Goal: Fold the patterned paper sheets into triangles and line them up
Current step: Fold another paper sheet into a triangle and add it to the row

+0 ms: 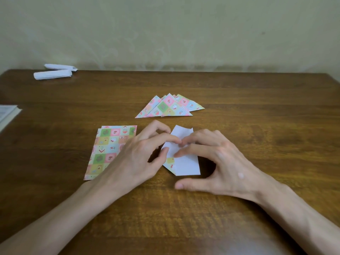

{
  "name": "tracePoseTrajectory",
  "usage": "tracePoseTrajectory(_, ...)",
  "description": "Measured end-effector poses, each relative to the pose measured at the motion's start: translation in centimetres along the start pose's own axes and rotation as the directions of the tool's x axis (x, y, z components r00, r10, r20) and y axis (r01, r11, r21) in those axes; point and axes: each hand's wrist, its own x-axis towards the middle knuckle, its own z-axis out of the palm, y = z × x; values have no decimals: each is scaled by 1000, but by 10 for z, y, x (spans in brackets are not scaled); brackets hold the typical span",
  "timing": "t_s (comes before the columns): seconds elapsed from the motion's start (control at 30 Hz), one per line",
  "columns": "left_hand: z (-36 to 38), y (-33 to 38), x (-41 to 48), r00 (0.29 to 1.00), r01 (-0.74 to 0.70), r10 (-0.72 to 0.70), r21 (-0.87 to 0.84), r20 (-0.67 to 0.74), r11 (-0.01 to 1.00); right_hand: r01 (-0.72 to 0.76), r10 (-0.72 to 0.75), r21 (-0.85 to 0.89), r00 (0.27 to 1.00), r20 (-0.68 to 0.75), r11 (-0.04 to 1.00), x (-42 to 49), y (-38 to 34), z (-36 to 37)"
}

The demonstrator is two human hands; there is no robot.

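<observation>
Half-folded sheet (185, 165), white side up, mid-counter (257, 107): light, thin, slippery, readily creased; left hand (136, 155) pinches its upper fold, right hand (217, 162) presses spread fingers flat; best gripped at corners.

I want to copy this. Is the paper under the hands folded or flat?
Partly folded: the sheet shows both its white back and a patterned strip. Not a triangle yet.
</observation>
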Motion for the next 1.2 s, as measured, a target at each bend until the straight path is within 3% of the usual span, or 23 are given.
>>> tracePoseTrajectory(0.2,-1,-5,2,993,111,-114,-105,-23,988,55,-57,-52,998,-34,997,1,1,2)
tracePoseTrajectory(0.33,0,-6,0,994,102,-103,-64,-20,993,107,-109,-42,993,-51,993,0,3,3)
tracePoseTrajectory(0.47,-8,-6,3,999,10,-6,118,-40,993,80,-80,-15,997,-2,997,0,4,4)
tracePoseTrajectory(0.6,-20,-9,4,978,-194,185,104,92,975,34,-32,68,999,-26,997,-1,5,4)
tracePoseTrajectory(0.77,-30,-12,0,962,-121,117,-1,248,993,-27,40,206,997,-60,978,1,4,-1)
tracePoseTrajectory(0.9,-30,-19,1,971,-104,91,50,220,993,-59,68,206,997,-39,977,1,4,-2)
tracePoseTrajectory(1.2,-24,-20,2,984,51,-46,-28,170,998,-155,173,215,982,-69,964,1,3,-2)
